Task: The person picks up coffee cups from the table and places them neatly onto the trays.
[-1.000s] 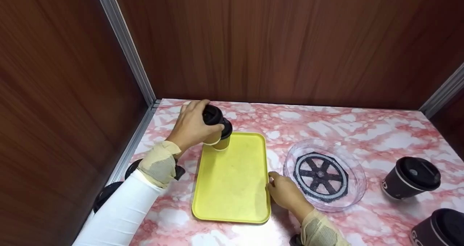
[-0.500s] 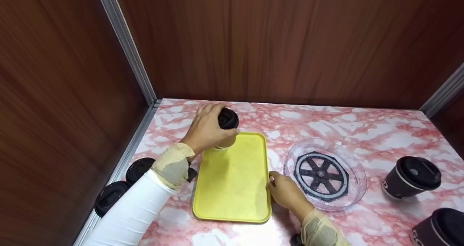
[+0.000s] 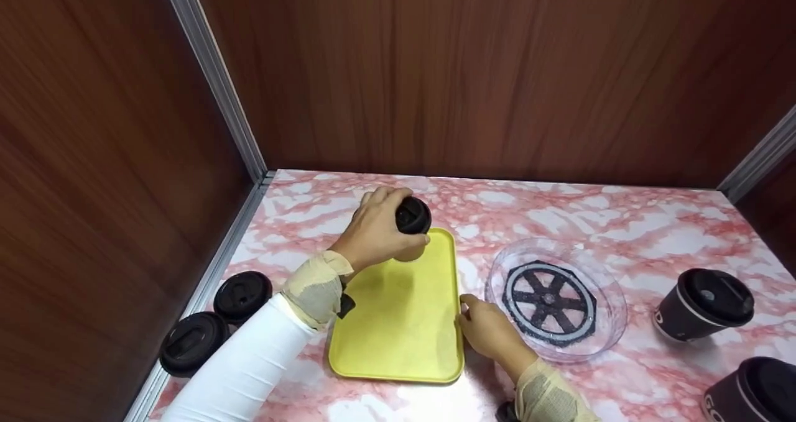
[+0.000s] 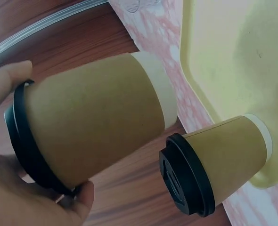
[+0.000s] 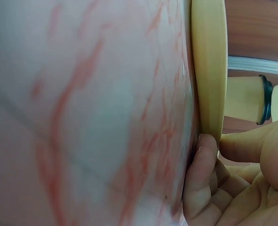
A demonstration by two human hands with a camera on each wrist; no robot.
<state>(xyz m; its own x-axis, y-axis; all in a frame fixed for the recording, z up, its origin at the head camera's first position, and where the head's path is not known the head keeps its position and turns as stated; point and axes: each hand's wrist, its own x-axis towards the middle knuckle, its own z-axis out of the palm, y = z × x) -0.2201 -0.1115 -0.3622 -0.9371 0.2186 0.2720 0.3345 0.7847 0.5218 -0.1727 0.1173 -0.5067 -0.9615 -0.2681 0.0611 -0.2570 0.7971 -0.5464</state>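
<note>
My left hand [image 3: 379, 232] grips a brown paper coffee cup [image 4: 94, 117] by its black lid, thumb and fingers around the rim. In the head view this cup's lid [image 3: 413, 215] shows over the far end of a yellow tray [image 3: 404, 322]. A second brown coffee cup [image 4: 228, 155] with a black lid stands upright on the tray's far left corner; in the head view my hand hides it. My right hand [image 3: 488, 325] pinches the tray's right edge, as the right wrist view shows, thumb above the rim [image 5: 209, 70] and fingers below.
Right of the tray lies a round clear plastic container [image 3: 612, 322] over a black wheel-shaped pattern [image 3: 549, 304]. Two black lidded cups, one farther back [image 3: 690, 313] and one nearer [image 3: 727, 397], stand at far right. Two black lids [image 3: 189, 344] show by the left wall panel [image 3: 93, 192].
My left hand has carried the coffee cup rightward and slightly nearer, over the tray's far end. The second cup has gone out of sight behind it. My right hand stays at the tray edge.
</note>
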